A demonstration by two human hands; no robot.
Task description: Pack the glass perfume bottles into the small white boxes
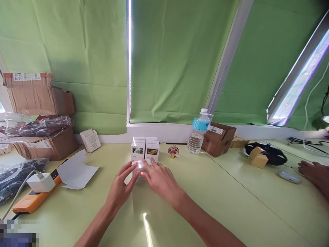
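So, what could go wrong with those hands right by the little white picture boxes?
The left hand and right hand are around a shiny clear object, close against the stacked white cardboard boxes. One bump might tip that stack over. The small round red glass ornament with a gold base stands close by too, so a falling box could perhaps knock it over or chip it.

A small office packing corner: opened cardboard cartons [38, 99], white product boxes [145, 149] and an orange power strip [32, 200] crowd a pale green desk [218, 206] beneath green window blinds [172, 61].
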